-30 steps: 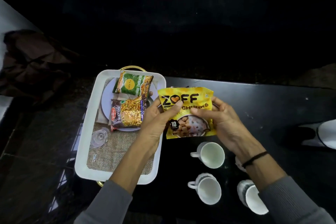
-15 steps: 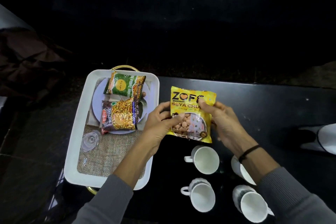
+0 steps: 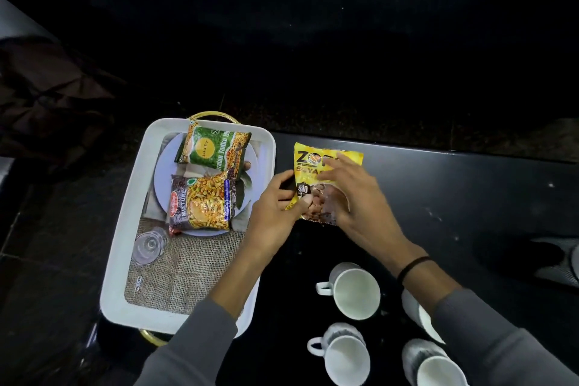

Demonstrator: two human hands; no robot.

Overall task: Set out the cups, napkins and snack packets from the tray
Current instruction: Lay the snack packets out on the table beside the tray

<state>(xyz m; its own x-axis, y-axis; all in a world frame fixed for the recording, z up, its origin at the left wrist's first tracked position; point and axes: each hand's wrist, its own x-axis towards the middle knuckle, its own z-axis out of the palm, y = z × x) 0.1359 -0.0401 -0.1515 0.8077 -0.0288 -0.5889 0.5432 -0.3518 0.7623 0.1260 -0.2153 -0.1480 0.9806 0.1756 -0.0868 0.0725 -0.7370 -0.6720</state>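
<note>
**Desk:** Where's the yellow packet (image 3: 326, 180)?

**Operator:** Over the dark surface (image 3: 463, 197), just right of the tray (image 3: 125, 260), between the two hands. I see the left hand (image 3: 275, 213) pinching its lower left edge with thumb and forefinger. The right hand (image 3: 360, 197) lies across its front, blurred. I cannot tell whether it grips or only rests there.

**Desk:** And in the tray?

**Operator:** A green packet (image 3: 213, 147) and a red packet (image 3: 200, 204) lie on a plate (image 3: 163, 188), with the green one farther from the camera. A glass (image 3: 147, 244) sits at the plate's near left edge, on a burlap mat (image 3: 175, 279).

**Desk:** The cups?

**Operator:** I count four cups (image 3: 355, 290) on the surface, nearer the camera than the hands. One is partly hidden by the right sleeve (image 3: 485, 332).
</note>
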